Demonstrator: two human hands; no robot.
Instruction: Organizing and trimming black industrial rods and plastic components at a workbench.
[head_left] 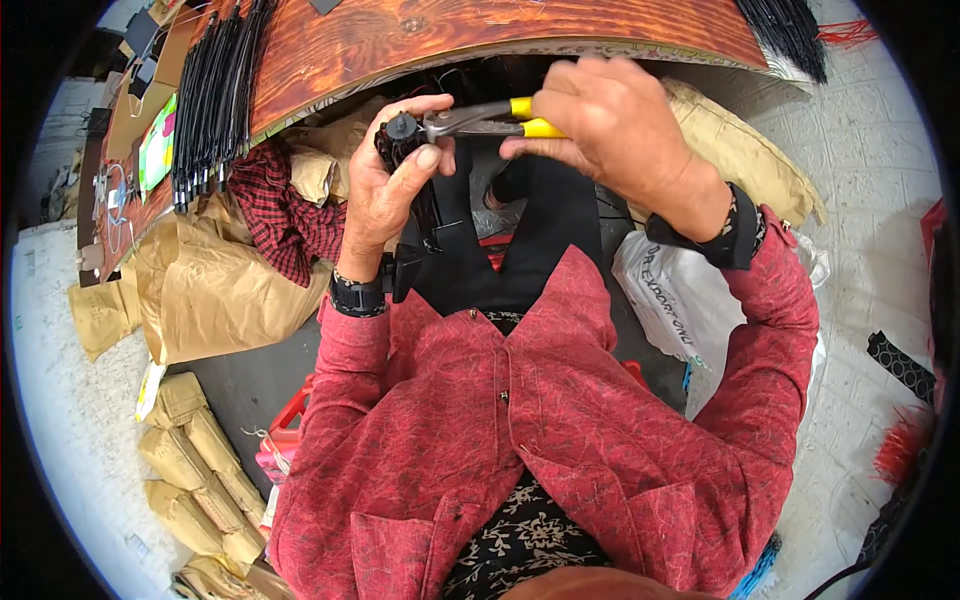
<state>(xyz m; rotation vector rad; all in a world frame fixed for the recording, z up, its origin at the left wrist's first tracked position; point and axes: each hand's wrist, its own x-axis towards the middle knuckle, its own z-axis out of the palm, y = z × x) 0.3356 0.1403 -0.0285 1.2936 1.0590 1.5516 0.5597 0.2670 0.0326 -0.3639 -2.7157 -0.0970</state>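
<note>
My left hand [377,200] is closed around a black umbrella frame [403,128], as it looks: a round, knob-like end faces up and thin dark rods hang below the palm. In my right hand [625,125] are pincers [462,120] with metal jaws and yellow grips, gripped by the handles. Their jaws touch the side of the round end, beside my left thumb and fingertips. What exactly the jaws bite on is too small to tell. Both hands are held over my lap, just short of the table edge.
A brown wood-grain table [400,40] curves across the top, with long black rod bundles [215,100] at its left end and more black rods [785,35] at the right. Brown paper sacks [230,290], a checked cloth [280,210] and a white sack [670,300] lie around me.
</note>
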